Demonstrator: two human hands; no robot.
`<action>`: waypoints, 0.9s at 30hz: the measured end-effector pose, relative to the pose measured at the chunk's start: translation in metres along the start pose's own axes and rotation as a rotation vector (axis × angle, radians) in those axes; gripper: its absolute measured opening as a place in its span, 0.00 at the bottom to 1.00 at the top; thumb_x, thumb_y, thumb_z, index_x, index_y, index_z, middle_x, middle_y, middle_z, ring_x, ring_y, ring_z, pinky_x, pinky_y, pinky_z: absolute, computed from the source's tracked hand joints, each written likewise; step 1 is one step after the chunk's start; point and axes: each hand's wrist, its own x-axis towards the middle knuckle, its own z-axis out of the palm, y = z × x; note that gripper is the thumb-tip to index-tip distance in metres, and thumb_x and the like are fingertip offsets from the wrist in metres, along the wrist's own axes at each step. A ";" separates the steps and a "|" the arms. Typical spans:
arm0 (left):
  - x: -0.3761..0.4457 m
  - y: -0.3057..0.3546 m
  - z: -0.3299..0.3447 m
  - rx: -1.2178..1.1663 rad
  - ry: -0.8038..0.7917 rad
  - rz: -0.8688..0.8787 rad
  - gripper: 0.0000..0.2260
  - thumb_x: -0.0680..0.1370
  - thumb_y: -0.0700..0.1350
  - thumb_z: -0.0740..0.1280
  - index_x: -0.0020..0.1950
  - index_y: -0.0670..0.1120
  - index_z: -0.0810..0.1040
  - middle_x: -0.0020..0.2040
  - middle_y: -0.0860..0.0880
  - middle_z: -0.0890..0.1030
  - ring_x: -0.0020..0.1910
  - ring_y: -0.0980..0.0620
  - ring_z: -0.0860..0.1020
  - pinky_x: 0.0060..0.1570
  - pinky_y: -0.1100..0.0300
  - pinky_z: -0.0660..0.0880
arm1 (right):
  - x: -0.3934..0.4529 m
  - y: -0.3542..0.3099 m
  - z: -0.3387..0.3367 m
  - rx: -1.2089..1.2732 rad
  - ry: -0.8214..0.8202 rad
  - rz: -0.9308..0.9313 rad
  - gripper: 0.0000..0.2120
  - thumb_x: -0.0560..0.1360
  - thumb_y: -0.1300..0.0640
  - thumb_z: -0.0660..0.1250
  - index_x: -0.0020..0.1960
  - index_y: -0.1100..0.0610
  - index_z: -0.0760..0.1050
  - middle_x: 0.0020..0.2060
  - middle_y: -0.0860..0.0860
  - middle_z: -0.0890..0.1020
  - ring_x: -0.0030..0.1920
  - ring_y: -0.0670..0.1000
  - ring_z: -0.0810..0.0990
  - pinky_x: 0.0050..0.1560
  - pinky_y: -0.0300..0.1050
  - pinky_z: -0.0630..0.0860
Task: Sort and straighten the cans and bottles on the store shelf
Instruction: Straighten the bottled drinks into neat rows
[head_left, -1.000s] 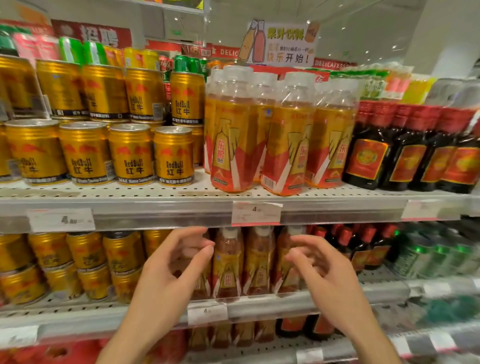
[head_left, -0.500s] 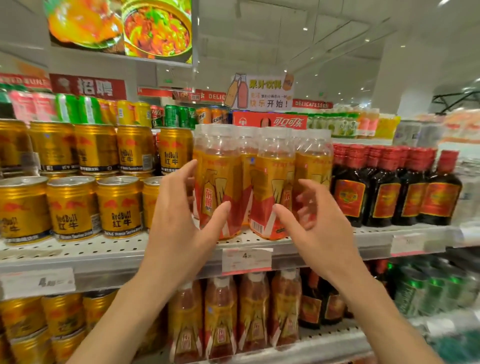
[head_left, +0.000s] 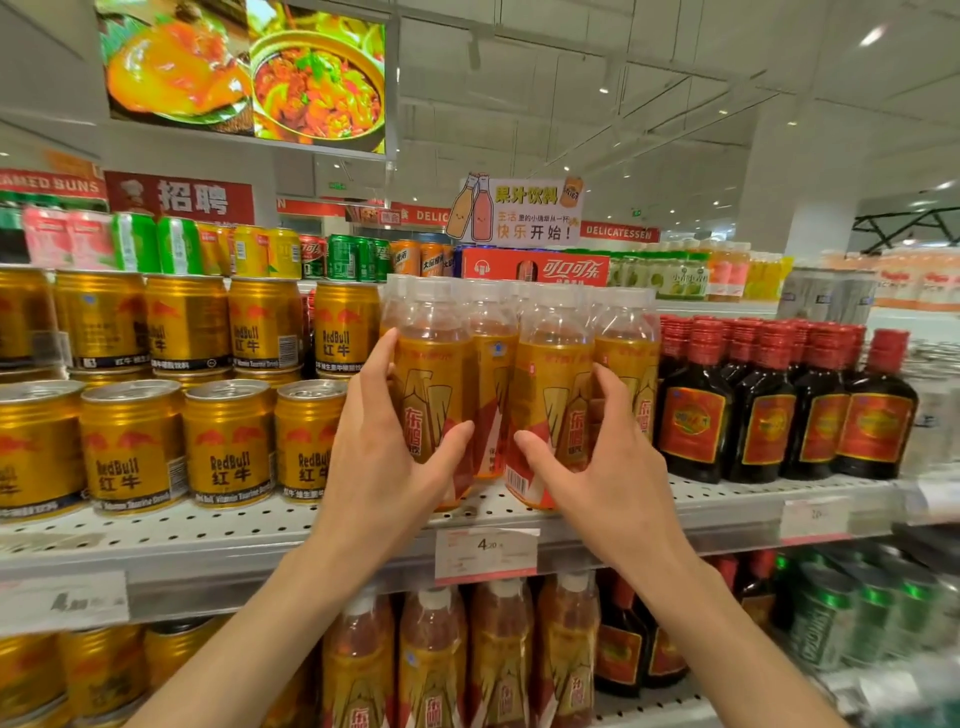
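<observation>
Perforated white shelf (head_left: 363, 525), loaded: gold cans (head_left: 228, 441) at left, dark red-capped bottles (head_left: 769, 405) at right, orange-labelled bottles between. Left hand (head_left: 387, 452) wrapped around the front left orange bottle (head_left: 434, 384), thumb across its label. Right hand (head_left: 597, 462) likewise clasping the neighbouring front right orange bottle (head_left: 553, 384). Both bottles upright at the shelf's front edge. Price tag (head_left: 485, 553) just below.

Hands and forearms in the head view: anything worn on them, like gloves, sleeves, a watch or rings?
Nothing worn that shows. The left hand and right hand are bare, with no gloves; the fingers carry no visible rings. Both forearms are bare to the frame edge: no sleeves, watch or bands.
</observation>
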 end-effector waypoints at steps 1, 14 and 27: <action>-0.001 0.001 0.000 0.025 0.015 0.007 0.44 0.73 0.56 0.74 0.80 0.53 0.50 0.72 0.47 0.70 0.71 0.53 0.67 0.67 0.54 0.71 | 0.000 0.001 -0.002 -0.019 0.016 0.001 0.47 0.72 0.33 0.69 0.80 0.49 0.49 0.76 0.50 0.69 0.72 0.53 0.72 0.70 0.53 0.72; -0.002 0.006 -0.003 0.383 0.069 0.046 0.49 0.69 0.61 0.75 0.81 0.46 0.53 0.65 0.42 0.68 0.62 0.44 0.72 0.46 0.60 0.72 | 0.005 0.016 -0.003 -0.257 0.123 -0.100 0.49 0.70 0.26 0.64 0.79 0.56 0.56 0.67 0.52 0.72 0.66 0.52 0.75 0.58 0.46 0.76; 0.049 0.015 -0.023 0.277 -0.041 0.209 0.38 0.77 0.58 0.68 0.80 0.52 0.52 0.79 0.47 0.57 0.78 0.48 0.59 0.71 0.56 0.60 | 0.087 -0.032 -0.038 -0.259 0.119 -0.568 0.26 0.78 0.41 0.63 0.71 0.55 0.71 0.65 0.51 0.74 0.67 0.52 0.71 0.68 0.55 0.70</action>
